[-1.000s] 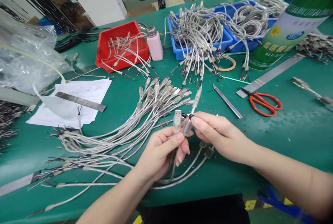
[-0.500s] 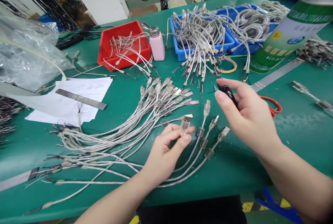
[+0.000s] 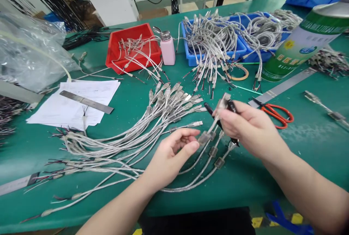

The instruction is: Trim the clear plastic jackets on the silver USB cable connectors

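My right hand point(image 3: 247, 127) pinches the clear USB plug point(image 3: 224, 101) of a grey cable. The same hand keeps a black-handled tool point(image 3: 209, 110), blurred and partly covered by the fingers, so its kind is unclear. My left hand point(image 3: 174, 155) is half curled, thumb and forefinger apart, with its fingertips close to the ferrite lump point(image 3: 204, 138) on that cable; I cannot tell whether they touch. Below the hands lie more USB cables point(image 3: 188, 187) with ferrite lumps. A bundle of similar cables point(image 3: 131, 136) spreads leftward, bare wire ends at the far left.
Behind stand a red bin point(image 3: 152, 51), a pink pump bottle point(image 3: 167, 49) and a cable-filled blue bin point(image 3: 192, 60). To the right are orange-handled scissors point(image 3: 278, 115), a green-and-white can point(image 3: 297, 47) and a steel ruler point(image 3: 289, 84). Papers point(image 3: 51, 107) lie left.
The USB plug has gone from my left hand to my right hand, up and to the right. My left fingers have loosened. The scissors now show more fully.
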The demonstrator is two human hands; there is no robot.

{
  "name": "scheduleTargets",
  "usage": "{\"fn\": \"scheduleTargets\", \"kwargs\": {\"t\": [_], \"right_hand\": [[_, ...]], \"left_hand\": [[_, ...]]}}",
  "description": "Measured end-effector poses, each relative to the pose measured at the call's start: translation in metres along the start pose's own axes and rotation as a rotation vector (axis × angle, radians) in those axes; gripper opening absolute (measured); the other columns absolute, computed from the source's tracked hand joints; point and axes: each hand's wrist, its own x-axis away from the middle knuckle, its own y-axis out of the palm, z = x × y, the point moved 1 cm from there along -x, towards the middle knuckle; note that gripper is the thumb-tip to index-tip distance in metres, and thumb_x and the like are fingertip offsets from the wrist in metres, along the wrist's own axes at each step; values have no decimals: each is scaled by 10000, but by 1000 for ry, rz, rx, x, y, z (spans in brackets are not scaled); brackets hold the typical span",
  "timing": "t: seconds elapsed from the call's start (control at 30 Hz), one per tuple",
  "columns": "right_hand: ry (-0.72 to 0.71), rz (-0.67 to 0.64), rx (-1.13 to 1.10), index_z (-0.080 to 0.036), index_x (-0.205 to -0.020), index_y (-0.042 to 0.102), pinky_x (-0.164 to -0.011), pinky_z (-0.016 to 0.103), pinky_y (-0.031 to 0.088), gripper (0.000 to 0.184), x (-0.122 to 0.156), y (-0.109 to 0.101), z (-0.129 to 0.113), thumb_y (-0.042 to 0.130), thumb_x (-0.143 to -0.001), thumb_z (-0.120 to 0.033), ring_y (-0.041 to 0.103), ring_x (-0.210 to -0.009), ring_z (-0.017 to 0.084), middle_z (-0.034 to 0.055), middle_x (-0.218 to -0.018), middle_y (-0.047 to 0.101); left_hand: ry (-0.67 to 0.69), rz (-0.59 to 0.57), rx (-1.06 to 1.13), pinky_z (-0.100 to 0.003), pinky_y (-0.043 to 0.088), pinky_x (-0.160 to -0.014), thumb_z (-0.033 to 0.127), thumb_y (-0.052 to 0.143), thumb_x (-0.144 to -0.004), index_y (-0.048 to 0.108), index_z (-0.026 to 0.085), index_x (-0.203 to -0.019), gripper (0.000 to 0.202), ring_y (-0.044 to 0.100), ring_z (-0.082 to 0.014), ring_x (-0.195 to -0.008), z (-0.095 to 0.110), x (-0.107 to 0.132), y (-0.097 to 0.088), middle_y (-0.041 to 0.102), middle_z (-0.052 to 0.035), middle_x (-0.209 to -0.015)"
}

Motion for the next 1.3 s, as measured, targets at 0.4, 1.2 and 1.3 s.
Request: {"fn": "scheduleTargets", "kwargs": {"t": [0.4, 1.2, 1.3], "right_hand": [[41, -54, -188, -171, -883, 510, -384, 211, 181, 242, -5, 7, 13, 458, -938, -401, 276, -407, 42, -43, -583, 486], [49, -523, 191, -212, -1312, 290, -700, 232, 411, 372, 10, 18, 8, 369, -978, -354, 538, -766, 109, 13, -898, 600], [-10, -524, 258, -202, -1192, 364, -722, 234, 411, 244, 12, 20, 7, 348, -983, -326, 540, -788, 111, 25, -929, 586]], "left_hand": [[-157, -76, 450, -196, 461, -519, 186, 704, -743, 618, 131, -959, 239, 595, -101, -571, -5, -5, 9, 677, -44, -711], [-5, 71, 323, -133, 373, -408, 213, 703, -751, 633, 141, -863, 151, 494, -34, -435, -9, -7, 0, 647, 11, -608], [30, 87, 283, -131, 375, -410, 205, 705, -750, 647, 143, -829, 115, 500, -30, -440, -14, -7, -2, 645, 16, -617]]}}
